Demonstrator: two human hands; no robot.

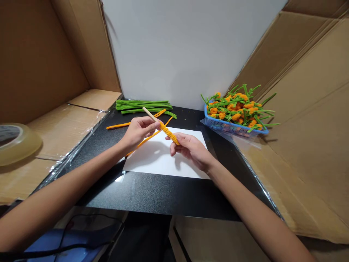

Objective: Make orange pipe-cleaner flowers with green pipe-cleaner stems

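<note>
Cardboard sheets (54, 65) line the whole setup, and over on the far left a roll of clear packing tape (16, 143) sits on the cardboard, well away from the work. On the black tabletop (163, 193), a bundle of green pipe cleaners (144, 107) lies at the back, with loose orange pipe cleaners (117, 126) just in front. The left hand (139, 133) is wrapped around a thin wooden dowel (148, 114), held at a slant above a white paper sheet (163, 162). Further along that dowel is a tight orange pipe-cleaner coil (169, 133), and the right hand (191, 149) is pinching it near the lower end with its fingertips (174, 142). Off to the right, a blue plastic basket (231, 125) is heaped full of small orange pipe-cleaner pieces with green stems, which poke out past the rim every which way.
</note>
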